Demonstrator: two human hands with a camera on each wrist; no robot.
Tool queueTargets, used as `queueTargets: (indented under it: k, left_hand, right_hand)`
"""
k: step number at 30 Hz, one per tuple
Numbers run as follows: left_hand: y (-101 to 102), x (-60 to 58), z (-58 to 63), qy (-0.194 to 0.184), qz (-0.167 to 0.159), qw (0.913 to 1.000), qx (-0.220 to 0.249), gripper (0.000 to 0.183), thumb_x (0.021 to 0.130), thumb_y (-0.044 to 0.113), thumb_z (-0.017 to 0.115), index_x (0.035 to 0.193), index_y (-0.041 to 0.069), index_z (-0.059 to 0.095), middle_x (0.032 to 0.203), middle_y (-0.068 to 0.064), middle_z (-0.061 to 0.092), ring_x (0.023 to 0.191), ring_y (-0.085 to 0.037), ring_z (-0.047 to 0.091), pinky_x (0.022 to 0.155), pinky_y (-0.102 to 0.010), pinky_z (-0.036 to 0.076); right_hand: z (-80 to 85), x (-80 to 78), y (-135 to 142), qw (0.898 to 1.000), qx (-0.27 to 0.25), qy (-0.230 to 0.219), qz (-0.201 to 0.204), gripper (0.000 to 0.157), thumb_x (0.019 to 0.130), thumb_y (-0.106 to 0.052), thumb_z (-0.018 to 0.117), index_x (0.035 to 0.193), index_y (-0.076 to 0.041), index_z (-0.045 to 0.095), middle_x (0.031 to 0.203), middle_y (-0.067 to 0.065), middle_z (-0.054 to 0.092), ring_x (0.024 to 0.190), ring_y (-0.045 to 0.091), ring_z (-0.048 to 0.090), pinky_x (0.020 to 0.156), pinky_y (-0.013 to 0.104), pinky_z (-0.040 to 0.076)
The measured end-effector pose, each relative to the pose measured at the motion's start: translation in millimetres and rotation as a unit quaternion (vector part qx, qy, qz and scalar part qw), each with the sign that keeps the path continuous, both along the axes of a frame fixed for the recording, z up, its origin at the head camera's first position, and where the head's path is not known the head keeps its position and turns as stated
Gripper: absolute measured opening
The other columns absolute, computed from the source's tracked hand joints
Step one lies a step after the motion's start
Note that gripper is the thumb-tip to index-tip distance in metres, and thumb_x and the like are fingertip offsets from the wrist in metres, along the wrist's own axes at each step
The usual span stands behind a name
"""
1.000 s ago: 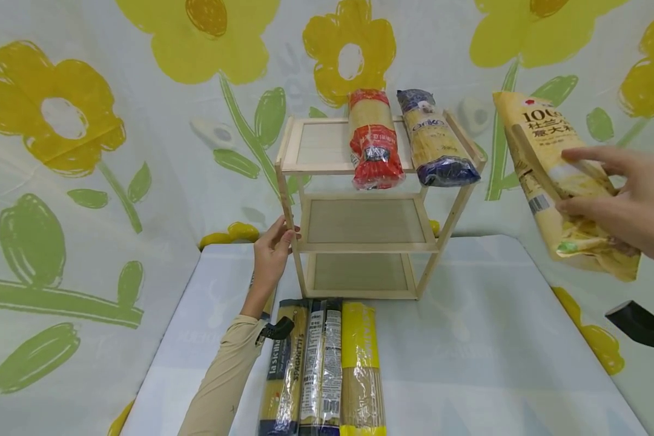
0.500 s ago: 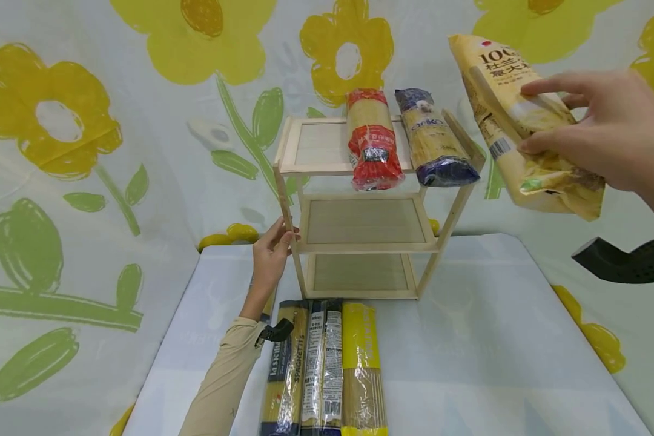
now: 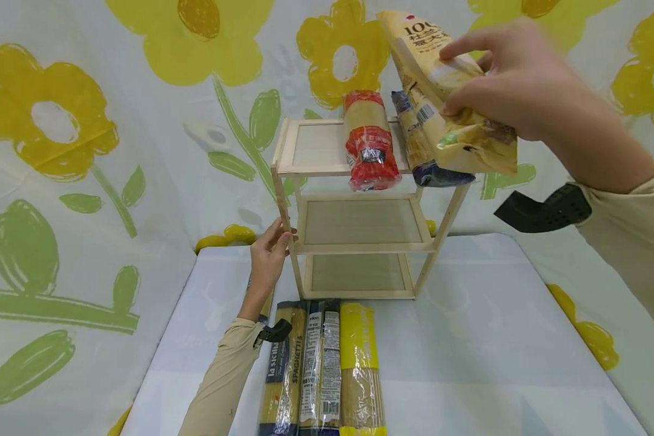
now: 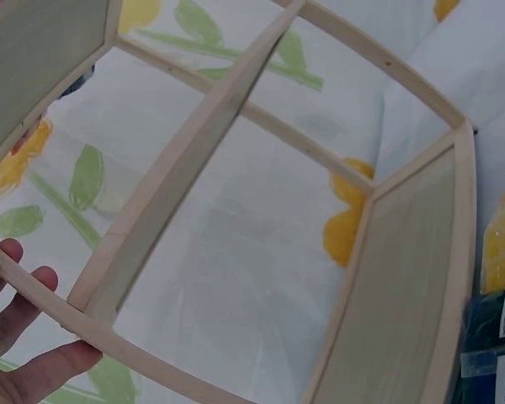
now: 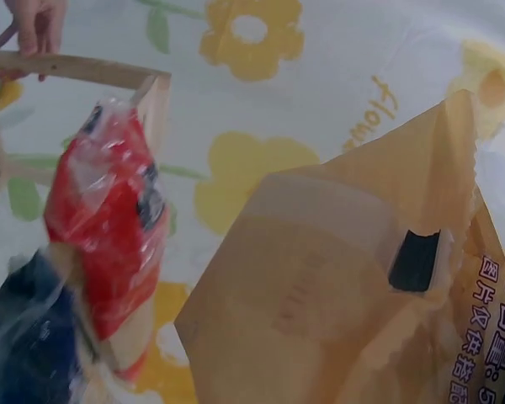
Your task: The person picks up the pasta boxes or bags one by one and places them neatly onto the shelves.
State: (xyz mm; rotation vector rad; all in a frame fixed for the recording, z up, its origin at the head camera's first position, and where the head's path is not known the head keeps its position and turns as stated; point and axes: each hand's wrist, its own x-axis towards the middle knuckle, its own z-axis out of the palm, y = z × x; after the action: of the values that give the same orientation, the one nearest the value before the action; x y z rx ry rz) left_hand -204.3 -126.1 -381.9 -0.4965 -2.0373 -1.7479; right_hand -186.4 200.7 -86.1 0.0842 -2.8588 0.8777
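Observation:
A yellow bag of pasta [image 3: 416, 51] with Chinese lettering hangs tilted above the rack's top right; my right hand [image 3: 515, 85] pinches its lower part between thumb and fingers. In the right wrist view the bag's crimped end [image 5: 320, 311] fills much of the picture. A three-tier wooden rack [image 3: 365, 247] stands on the table. My left hand [image 3: 267, 257] grips its left front post, thumb and fingers on either side in the left wrist view. On the top shelf lie a red pasta bag [image 3: 372, 148] and a blue pasta bag [image 3: 441, 175], the latter partly hidden by the yellow one.
Before the rack lie a dark-labelled spaghetti pack [image 3: 283, 369], a pack with a white label [image 3: 320, 369] and a yellow-topped pack [image 3: 360, 357], side by side. Another pack shows partly behind the left forearm. A flower-printed cloth [image 3: 158, 121] backs the white table [image 3: 469, 339].
My right hand has carried the yellow pasta bag leftward and up, from the right side to over the blue bag. The left hand stays on the post.

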Motion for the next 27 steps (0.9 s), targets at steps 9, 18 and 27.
queueTargets:
  k: [9,18,27]
  left_hand:
    - [-1.4,2.2,0.1,-0.001,0.003,1.0,0.001,0.04,0.096,0.001,0.052,0.135,-0.004,0.048,0.103,-0.029,0.064,0.093,-0.044,0.062,0.063,-0.033,0.057]
    - [-3.8,0.7,-1.6,0.002,-0.007,0.9999,0.009,0.04,0.096,0.002,0.053,0.136,-0.004,0.048,0.104,-0.029,0.064,0.094,-0.044,0.061,0.07,-0.058,0.051]
    - [-4.3,0.6,-3.6,0.013,-0.014,0.9998,0.008,0.042,0.096,-0.001,0.051,0.137,-0.005,0.044,0.104,-0.03,0.063,0.093,-0.047,0.06,0.069,-0.057,0.052]
  right_hand:
    - [11.4,-13.2,-54.9,0.999,0.019,0.027,0.025,0.066,0.083,-0.029,0.07,0.143,-0.032,0.042,0.135,0.01,0.036,0.095,0.028,0.05,0.066,0.028,0.054]
    - [9.9,-18.6,-101.9,0.997,-0.01,0.03,0.067,0.062,0.085,-0.012,0.06,0.144,-0.016,0.043,0.146,0.008,0.034,0.092,0.022,0.055,0.066,0.027,0.054]
    - [-9.0,-35.5,-137.6,0.994,-0.004,0.051,0.1,0.01,0.08,-0.002,0.054,0.086,-0.002,0.062,0.091,0.004,0.056,0.071,0.012,0.043,0.05,0.021,0.037]
